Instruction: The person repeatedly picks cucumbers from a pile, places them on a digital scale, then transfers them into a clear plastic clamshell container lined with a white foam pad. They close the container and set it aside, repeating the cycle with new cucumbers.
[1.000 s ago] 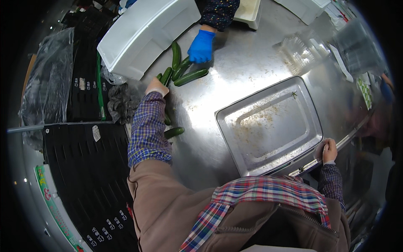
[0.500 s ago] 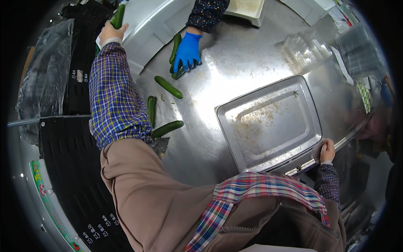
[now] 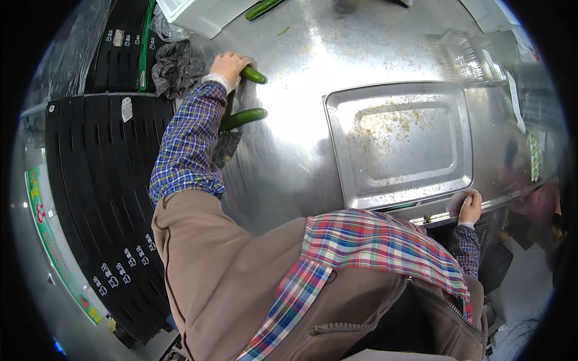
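My left hand point(image 3: 229, 67), in a pale glove, is closed over one end of a green cucumber point(image 3: 253, 75) on the steel table. Just below it lies another cucumber point(image 3: 244, 118), and part of a third point(image 3: 229, 102) shows beside my wrist. At the table's front edge point(image 3: 442, 215), my right hand point(image 3: 470, 206) is curled round the rim, close to the corner of a shallow metal tray point(image 3: 400, 188). Brownish crumbs are scattered over the tray's bottom. The undersides of my fingers are hidden.
A white crate point(image 3: 208, 21) stands at the far left, near a cucumber point(image 3: 263, 8). Grey cloth point(image 3: 176, 71) and black crates point(image 3: 114, 186) are at my left. Clear plastic containers point(image 3: 460, 60) sit at the far right.
My left hand has come back from the white crate, without the cucumber it held there, to a cucumber on the table. The blue-gloved hand of another person has left the view. The view has shifted.
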Available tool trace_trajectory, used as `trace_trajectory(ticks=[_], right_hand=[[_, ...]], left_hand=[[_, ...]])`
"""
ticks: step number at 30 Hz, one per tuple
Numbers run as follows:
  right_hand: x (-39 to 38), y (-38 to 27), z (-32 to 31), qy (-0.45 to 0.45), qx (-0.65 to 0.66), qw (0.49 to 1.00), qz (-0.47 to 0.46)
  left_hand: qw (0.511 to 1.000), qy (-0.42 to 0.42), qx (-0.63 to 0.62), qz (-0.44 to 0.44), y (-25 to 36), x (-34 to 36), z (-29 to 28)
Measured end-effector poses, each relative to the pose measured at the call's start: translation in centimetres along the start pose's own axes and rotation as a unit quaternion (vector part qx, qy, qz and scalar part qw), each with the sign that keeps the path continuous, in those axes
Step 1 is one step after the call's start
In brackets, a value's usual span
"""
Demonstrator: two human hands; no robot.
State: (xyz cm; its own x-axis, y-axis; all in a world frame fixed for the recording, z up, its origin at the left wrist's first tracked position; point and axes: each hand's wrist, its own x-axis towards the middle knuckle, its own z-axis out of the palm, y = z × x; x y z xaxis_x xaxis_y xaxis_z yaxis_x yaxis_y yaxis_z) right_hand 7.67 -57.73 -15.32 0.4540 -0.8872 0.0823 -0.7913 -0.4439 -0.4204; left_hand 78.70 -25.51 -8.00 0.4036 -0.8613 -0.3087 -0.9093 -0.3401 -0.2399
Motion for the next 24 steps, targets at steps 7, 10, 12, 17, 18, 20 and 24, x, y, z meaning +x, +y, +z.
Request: trace_trajectory(ticks=[7,10,12,17,18,20,24], right_hand=[[0.0,-0.2,-0.1,-0.003,0.026,1.000,0.003],[-0.2,-0.3,0.0,-0.003,0.046,0.999,0.014],[-0.2,-0.2,0.0,0.001,0.023,1.000,-0.005],[-0.2,0.3,0.2,0.011,0.037,0.999,-0.012],[-0.2,0.4,0.4,0.013,0.044,0.999,-0.012],[-0.2,0.4,0.4,0.012,0.046,0.999,-0.009],[-0.2,0.5,0.4,0.012,0.045,0.999,-0.015]], left_hand=[[0.873,0.066,-0.332,-0.352,-5.8,-3.3,0.6],[0.892,-0.171,-0.191,-0.373,-3.7,-4.3,2.9],[0.847,-0.136,-0.248,-0.450,-2.9,-5.1,3.5],[0.738,-0.034,-0.326,-0.590,-1.8,-6.4,4.9],[0.713,-0.014,-0.352,-0.606,-1.6,-6.4,5.3],[0.718,0.010,-0.372,-0.588,-1.3,-6.2,6.2],[0.789,-0.046,-0.328,-0.517,-0.9,-6.2,6.0]])
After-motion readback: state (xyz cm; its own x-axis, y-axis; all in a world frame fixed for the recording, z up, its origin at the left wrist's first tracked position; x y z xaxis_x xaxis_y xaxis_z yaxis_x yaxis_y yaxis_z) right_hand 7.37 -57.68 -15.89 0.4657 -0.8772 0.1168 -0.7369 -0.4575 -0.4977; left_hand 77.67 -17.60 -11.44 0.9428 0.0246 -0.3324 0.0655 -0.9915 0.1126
